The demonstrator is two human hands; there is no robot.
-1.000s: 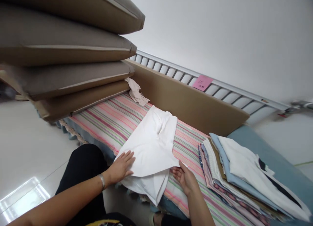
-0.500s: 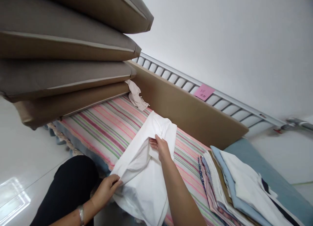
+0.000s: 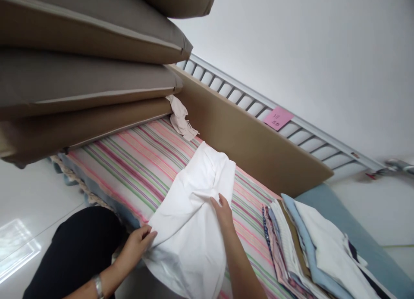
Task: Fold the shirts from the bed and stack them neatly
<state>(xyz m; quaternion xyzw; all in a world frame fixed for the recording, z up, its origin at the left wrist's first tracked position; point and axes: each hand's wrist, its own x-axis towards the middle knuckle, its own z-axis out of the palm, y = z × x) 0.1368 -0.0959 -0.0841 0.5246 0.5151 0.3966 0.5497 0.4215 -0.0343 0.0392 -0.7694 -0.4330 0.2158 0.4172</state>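
A white garment (image 3: pixel 190 204) lies partly folded over the striped bedding, its near end hanging past the bed's edge. The kind of garment cannot be made out. At its left border, my left hand (image 3: pixel 139 241) pinches the fabric between thumb and fingers. My right hand (image 3: pixel 223 208) rests on the upper right part of the cloth with thumb and fingers apart, touching creased fabric. Beneath it spreads the striped bedding (image 3: pixel 129 165) in pink, green and purple.
Brown-grey cushions (image 3: pixel 97 79) are stacked at the left. Folded clothes (image 3: pixel 310 243) lie at the right. A tan board (image 3: pixel 252 139) leans against the grey rail (image 3: pixel 233 92), which bears a pink note (image 3: pixel 278 118). A pale crumpled cloth (image 3: pixel 181 120) sits by the cushions.
The opened fold in the garment has come down flat. My right hand has let go of the raised layer and shifted slightly down and right. My left hand remains at the left border.
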